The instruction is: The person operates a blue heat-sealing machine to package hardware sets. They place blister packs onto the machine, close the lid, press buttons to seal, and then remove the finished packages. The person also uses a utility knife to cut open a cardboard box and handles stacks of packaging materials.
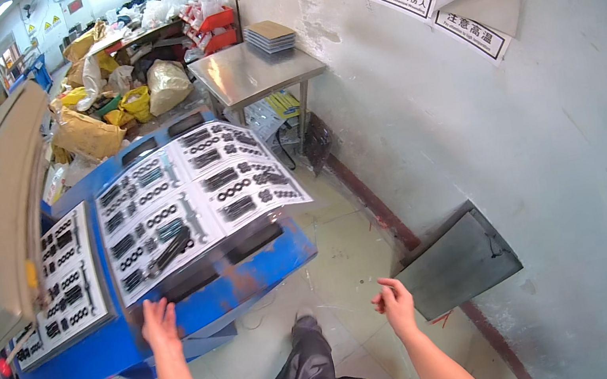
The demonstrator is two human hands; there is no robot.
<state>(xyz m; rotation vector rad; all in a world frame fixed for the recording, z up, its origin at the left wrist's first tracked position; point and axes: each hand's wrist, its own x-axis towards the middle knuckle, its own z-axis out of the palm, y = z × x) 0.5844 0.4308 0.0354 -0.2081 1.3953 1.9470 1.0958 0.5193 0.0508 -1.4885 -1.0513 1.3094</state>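
My left hand (159, 324) is open, its fingers stretched toward the front edge of a blue machine bed (253, 274); it holds nothing, and I cannot tell whether it touches the edge. On the bed lies a large white sheet (194, 182) bearing rows of dark bolts, nuts or rings, and wrenches. A dark elongated piece (171, 248) rests at its near part. Left of it sits a second white sheet (70, 285) with similar hardware. Above the floor, apart from the bed, my right hand (395, 304) is empty, with its fingers loosely bent and apart.
A large beige panel (3, 216) rises at the left. Beyond the bed stands a metal table (251, 70) with a stack of flat boards (270, 37). Sacks (89, 129) and red bins (217, 31) fill the back. A grey box (456, 264) stands by the right wall.
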